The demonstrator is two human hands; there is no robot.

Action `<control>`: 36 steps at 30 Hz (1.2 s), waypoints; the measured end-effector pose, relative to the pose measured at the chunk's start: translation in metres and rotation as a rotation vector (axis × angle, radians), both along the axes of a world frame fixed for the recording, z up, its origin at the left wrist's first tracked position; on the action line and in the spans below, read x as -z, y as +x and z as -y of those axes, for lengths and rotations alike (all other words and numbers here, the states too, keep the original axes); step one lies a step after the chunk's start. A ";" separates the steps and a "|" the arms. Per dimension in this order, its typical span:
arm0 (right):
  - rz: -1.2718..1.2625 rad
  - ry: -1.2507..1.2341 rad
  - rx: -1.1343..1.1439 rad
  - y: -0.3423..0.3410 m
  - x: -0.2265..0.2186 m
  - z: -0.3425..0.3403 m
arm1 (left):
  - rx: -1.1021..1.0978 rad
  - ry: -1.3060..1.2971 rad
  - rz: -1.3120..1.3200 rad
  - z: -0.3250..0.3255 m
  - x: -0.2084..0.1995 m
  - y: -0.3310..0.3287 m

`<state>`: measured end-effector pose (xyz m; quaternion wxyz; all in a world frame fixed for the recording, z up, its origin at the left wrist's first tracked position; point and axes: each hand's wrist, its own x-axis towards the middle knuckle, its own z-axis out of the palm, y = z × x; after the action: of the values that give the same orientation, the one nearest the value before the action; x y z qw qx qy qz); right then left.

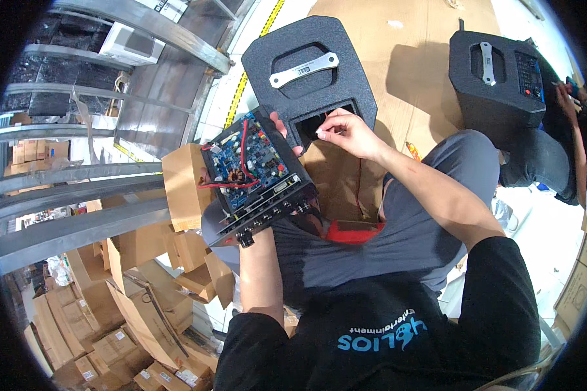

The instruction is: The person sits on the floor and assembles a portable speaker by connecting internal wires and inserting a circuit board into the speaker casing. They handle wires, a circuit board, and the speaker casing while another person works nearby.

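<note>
My left hand [278,124] holds an amplifier module [244,156] from beneath, its fingertips showing past the far edge. The module has a blue circuit board, red and black wires, a copper coil and a black panel with knobs along its near side. My right hand [353,135] is closed in a pinch on a small white piece, perhaps a wire connector, with a bit of red wire beside it. That hand is over the rectangular opening [304,130] in a black speaker cabinet [355,75]. The cabinet has a handle with a silver plate. Inside the opening it is dark.
A second black speaker [476,98] with a control panel stands at the right, beside another person's arm [571,111]. Cardboard [414,39] covers the floor under the speakers. Metal rack bars [78,228] run along the left, above several cardboard boxes [111,345]. A thin dark red wire [359,189] hangs between my legs.
</note>
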<state>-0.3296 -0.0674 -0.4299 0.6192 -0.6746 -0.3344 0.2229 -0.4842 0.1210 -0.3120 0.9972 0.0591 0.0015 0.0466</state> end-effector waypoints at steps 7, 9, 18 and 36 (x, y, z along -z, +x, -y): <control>-0.251 -0.005 0.001 -0.005 -0.004 -0.001 | 0.036 -0.314 -0.052 -0.016 -0.002 0.011; -0.271 -0.010 0.023 -0.006 -0.005 -0.002 | 0.037 -0.309 -0.044 -0.019 0.000 0.010; -0.219 -0.035 -0.022 -0.010 -0.005 -0.005 | 0.159 -0.436 0.031 -0.025 -0.023 0.010; 0.101 -0.156 -0.024 -0.003 -0.022 -0.013 | 0.120 -0.261 0.172 -0.024 -0.041 -0.013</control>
<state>-0.3323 -0.0544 -0.4083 0.5444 -0.7272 -0.3547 0.2215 -0.4977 0.1451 -0.2712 0.9938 -0.0749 -0.0816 -0.0089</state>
